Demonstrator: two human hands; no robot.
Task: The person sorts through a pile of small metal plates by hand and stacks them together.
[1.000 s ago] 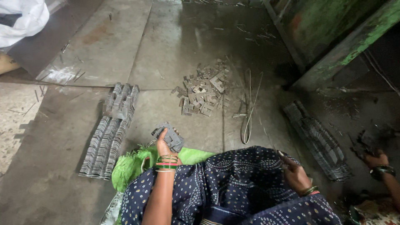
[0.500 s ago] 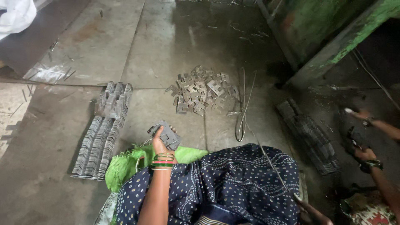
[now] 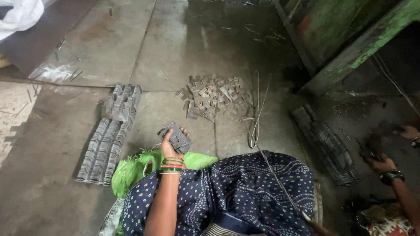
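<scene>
On the head view, left hand (image 3: 168, 148) grips a small stack of metal plates (image 3: 176, 137) above the green cloth (image 3: 131, 168) — loose pile of plates (image 3: 214, 96) lies ahead on the floor (image 3: 197, 39). Right hand out of frame — only a wire (image 3: 275, 175) crosses the lap.

- The left hand (image 3: 169, 146) is raised in front of the body, fingers (image 3: 183, 131) curled upward and closed around a small stack of metal plates (image 3: 176, 137).
- The left forearm runs up from the bottom edge of the view, bare, slightly tilted to the right, with bangles (image 3: 170, 165) at the wrist.
- The left palm faces right, thumb side toward the camera.
- The right hand cannot be seen; only a thin wire (image 3: 275, 175) leads toward the lower right corner, where it would be.
</scene>
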